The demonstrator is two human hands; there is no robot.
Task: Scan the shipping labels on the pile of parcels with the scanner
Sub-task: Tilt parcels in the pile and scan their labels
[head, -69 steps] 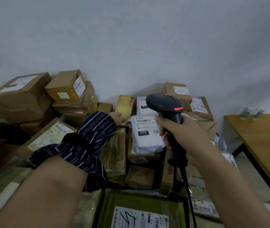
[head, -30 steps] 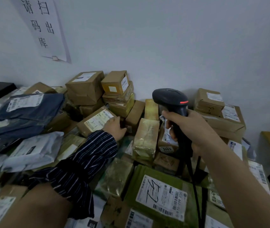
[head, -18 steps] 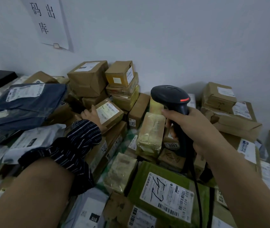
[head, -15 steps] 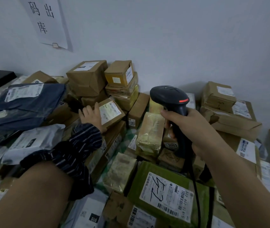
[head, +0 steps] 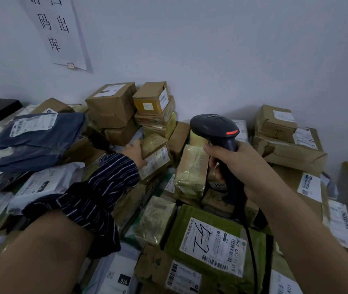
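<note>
Two hands over the parcels [head: 192,172], head view. Right hand [head: 240,164] clamped round the grip of the black scanner [head: 214,127], red stripe showing, just off centre toward 3 o'clock. Left hand [head: 134,152], at the scanner's 9 o'clock, grips a small labelled carton [head: 156,154], tilted. Green parcel [head: 213,236] at 6 o'clock, label up.

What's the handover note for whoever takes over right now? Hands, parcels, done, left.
Left hand holds a small brown box by its left end, label showing, in the middle of the pile of parcels.
Right hand grips the scanner upright, right of that box; its cable hangs down past the green parcel.
Done: cannot tell which labels are scanned.
Left: aim at the held box's label, then work through the pile.
</note>
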